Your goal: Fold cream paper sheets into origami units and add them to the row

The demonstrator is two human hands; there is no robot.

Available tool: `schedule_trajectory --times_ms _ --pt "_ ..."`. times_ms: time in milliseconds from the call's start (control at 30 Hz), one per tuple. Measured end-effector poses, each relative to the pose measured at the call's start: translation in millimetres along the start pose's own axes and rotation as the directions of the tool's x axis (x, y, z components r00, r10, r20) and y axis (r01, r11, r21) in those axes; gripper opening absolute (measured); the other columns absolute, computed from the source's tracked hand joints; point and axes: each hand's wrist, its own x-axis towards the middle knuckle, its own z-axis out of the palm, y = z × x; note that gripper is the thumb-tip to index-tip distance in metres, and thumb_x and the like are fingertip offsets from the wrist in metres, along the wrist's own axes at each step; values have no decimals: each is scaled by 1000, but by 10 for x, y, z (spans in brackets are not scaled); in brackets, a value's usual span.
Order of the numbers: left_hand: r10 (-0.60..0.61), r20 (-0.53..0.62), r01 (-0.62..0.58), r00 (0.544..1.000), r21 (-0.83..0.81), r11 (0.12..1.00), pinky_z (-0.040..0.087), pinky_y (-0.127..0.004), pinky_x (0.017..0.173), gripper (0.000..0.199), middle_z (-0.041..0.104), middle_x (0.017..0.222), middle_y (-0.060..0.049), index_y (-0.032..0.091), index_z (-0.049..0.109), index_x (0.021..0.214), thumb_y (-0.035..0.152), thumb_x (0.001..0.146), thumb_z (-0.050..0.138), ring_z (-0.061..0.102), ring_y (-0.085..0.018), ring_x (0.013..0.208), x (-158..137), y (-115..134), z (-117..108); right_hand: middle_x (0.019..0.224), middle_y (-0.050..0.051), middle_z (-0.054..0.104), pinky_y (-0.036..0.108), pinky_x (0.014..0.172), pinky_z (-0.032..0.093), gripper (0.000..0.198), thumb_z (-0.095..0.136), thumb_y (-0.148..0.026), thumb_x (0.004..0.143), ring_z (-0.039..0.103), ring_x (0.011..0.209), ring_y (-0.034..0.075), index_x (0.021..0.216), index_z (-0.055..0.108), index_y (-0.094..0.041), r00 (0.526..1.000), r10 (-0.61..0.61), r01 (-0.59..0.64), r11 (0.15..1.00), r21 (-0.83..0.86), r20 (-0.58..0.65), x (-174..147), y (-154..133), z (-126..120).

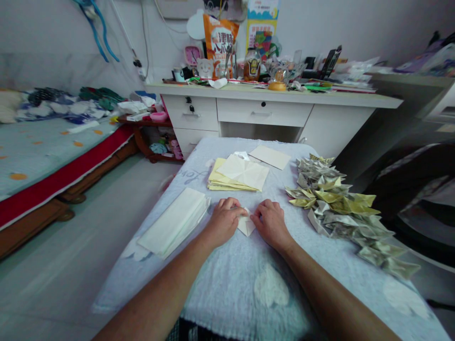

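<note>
A small folded piece of white paper [246, 227] lies on the cloth-covered table, between both hands. My left hand [224, 219] has its fingers bent and closed on the paper's left side. From the other side, my right hand [270, 221] pinches the paper's right edge with curled fingers. Just beyond the hands sits a stack of yellow and cream paper sheets [234, 177], its top sheet marked with crossing creases. To the left rests a long pile of white folded paper [176, 220]. Rows of folded paper pieces [341, 208], greyish and yellow, stand at the right.
A pale blue patterned cloth [227, 284] covers the table. One flat cream sheet [270, 157] lies near its far end. Beyond stands a white desk [263, 111] crowded with jars and packets. A bed [64, 151] is at the left, a dark wheel-like shape [426, 208] at the right.
</note>
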Motion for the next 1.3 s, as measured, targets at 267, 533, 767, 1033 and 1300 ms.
schedule_trajectory --times_ms 267,533,767,1033,1300 --pt "-82 -11 82 997 14 997 37 -34 89 11 56 98 -2 26 68 89 28 84 59 48 -20 96 76 26 44 95 5 55 33 79 32 16 57 -35 86 45 93 22 79 61 -21 1000 -5 5 1000 -24 -1 -10 -16 -8" --pt "-137 18 137 990 18 990 36 -34 90 8 55 99 -1 25 66 85 26 81 60 48 -20 98 84 54 28 99 6 54 35 79 33 18 62 -39 83 45 94 24 83 59 -21 999 28 -29 999 -39 -23 -15 23 -6" --pt "-144 34 143 989 10 990 36 -34 91 9 55 100 -1 26 67 85 25 81 60 48 -20 98 82 48 20 103 6 52 34 78 32 15 62 -37 82 44 95 23 84 59 -22 998 60 -60 998 -34 -6 -8 120 -39" --pt "-142 32 142 989 10 990 36 -34 91 9 55 101 -1 26 66 85 24 80 59 48 -20 98 90 43 20 102 6 54 35 81 31 13 56 -34 86 44 97 23 90 59 -22 999 34 -33 999 42 -23 -19 146 -48" --pt "-151 25 150 988 45 988 36 -35 89 9 55 100 -1 24 64 84 32 81 61 48 -20 97 90 71 20 109 7 53 38 84 31 29 60 -41 82 45 99 25 104 56 -22 998 -6 3 998 -58 -56 -20 124 12"
